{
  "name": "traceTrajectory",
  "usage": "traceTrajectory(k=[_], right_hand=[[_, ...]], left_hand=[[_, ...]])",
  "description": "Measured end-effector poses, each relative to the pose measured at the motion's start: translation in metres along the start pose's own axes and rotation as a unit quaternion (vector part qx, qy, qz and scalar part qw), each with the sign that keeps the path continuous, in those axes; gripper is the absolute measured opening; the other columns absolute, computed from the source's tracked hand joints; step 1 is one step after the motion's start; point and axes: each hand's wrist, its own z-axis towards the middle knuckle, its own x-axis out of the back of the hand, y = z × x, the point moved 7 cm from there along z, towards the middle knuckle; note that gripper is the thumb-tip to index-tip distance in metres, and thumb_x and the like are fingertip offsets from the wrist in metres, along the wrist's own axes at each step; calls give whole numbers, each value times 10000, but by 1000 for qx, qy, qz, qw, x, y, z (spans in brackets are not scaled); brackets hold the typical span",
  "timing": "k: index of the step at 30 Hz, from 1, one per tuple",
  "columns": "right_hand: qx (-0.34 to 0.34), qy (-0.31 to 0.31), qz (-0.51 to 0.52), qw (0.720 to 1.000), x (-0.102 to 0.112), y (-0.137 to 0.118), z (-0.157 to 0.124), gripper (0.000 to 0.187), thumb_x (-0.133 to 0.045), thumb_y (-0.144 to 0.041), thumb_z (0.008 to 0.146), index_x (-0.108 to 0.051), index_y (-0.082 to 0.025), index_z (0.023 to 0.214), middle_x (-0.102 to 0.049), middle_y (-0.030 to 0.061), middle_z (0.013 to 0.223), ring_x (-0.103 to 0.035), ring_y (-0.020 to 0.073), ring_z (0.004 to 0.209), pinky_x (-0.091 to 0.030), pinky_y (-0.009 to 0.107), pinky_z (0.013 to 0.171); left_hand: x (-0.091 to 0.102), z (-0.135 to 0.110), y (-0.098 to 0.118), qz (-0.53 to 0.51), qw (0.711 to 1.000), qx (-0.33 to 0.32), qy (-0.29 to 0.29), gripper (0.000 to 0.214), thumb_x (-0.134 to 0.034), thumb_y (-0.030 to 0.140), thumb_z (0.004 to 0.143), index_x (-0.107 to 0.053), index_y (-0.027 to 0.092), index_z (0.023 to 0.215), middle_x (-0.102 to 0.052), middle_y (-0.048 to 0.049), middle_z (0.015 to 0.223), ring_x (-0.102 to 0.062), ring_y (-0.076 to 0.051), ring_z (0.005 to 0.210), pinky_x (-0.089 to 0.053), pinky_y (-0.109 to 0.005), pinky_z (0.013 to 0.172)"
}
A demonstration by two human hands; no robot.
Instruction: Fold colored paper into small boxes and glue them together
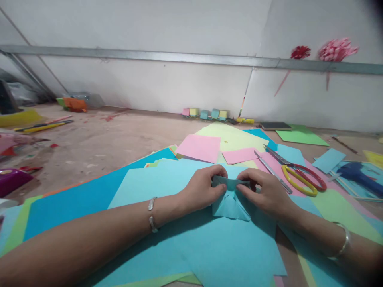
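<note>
Both hands pinch the far edge of a small folded piece of light blue paper, its creased flaps spreading toward me. My left hand grips the left corner between thumb and fingers. At the right corner, my right hand does the same, thumb on the near side. Beneath the folded paper lie larger light blue sheets. To the right of my right hand are scissors with red and yellow handles, and a slim metal craft knife or pen-like tool.
Pink sheets and a pale yellow sheet lie beyond my hands. Small coloured paper blocks stand in a row by the wall. A dark blue glue gun-like tool is at right, a purple object at left.
</note>
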Motion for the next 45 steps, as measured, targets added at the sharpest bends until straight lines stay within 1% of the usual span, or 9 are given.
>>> traceTrajectory(k=[5, 9, 12, 20, 27, 32, 38, 42, 45], right_hand=[[142, 6, -101, 985, -5, -4, -2, 157, -496, -94, 812, -605, -191, 755, -625, 40, 796, -561, 155, 719, -431, 263, 624], [286, 49, -284, 914, -7, -19, -11, 285, -448, -93, 905, -645, -180, 718, -635, 55, 766, -533, 169, 704, -376, 305, 635], [348, 41, -331, 876, -11, -27, -17, 297, -437, -107, 943, -663, -168, 761, -671, 66, 820, -552, 182, 770, -373, 326, 693], [294, -5, -329, 898, -15, -12, -11, 308, -414, -105, 948, -678, -153, 797, -679, 76, 829, -555, 172, 739, -375, 301, 648], [384, 37, -363, 848, -14, -26, -17, 278, -485, -106, 935, -665, -151, 729, -606, 52, 704, -474, 174, 697, -343, 327, 666], [398, 35, -372, 838, -18, -31, -20, 330, -521, -99, 919, -590, -144, 599, -538, 29, 645, -392, 158, 650, -277, 333, 635], [365, -28, -373, 852, -22, -20, -21, 317, -446, -118, 959, -625, -126, 697, -544, 45, 690, -386, 170, 672, -251, 346, 627], [330, -72, -353, 872, -20, -11, -19, 275, -428, -153, 970, -671, -121, 846, -567, 60, 731, -405, 170, 682, -281, 338, 638], [297, -84, -325, 894, -15, -11, -15, 295, -414, -122, 944, -701, -137, 879, -612, 90, 800, -464, 181, 708, -325, 324, 633]], left_hand=[[-2, -1, 9, 158, 980, -119, -9, 183, -502, 20, 657, -581, 177, 710, -569, -5, 705, -510, -157, 683, -371, -255, 618], [-8, -3, 11, 241, 954, -168, -52, 226, -475, 7, 677, -614, 175, 736, -612, -45, 813, -552, -182, 744, -405, -276, 656], [-11, -5, 11, 286, 940, -175, -67, 255, -455, -2, 682, -621, 170, 771, -625, -66, 855, -565, -198, 776, -419, -295, 682], [-12, -6, 11, 281, 938, -192, -64, 259, -440, -6, 730, -617, 167, 805, -609, -56, 829, -550, -183, 758, -414, -274, 663], [-18, -7, 14, 364, 899, -228, -83, 241, -439, -1, 768, -619, 157, 795, -597, -59, 806, -517, -187, 741, -391, -294, 653], [-21, -9, 14, 398, 886, -219, -97, 208, -463, 10, 798, -616, 149, 776, -592, -65, 807, -493, -185, 723, -373, -299, 623], [-21, -12, 14, 425, 876, -203, -104, 237, -451, 4, 790, -637, 144, 743, -604, -86, 822, -491, -196, 724, -384, -314, 618], [-19, -12, 16, 407, 890, -168, -117, 240, -487, 23, 715, -681, 143, 786, -629, -95, 851, -528, -216, 752, -423, -333, 650], [-17, -12, 18, 373, 909, -151, -108, 197, -499, 82, 752, -688, 135, 771, -638, -105, 855, -556, -220, 767, -452, -351, 703]])
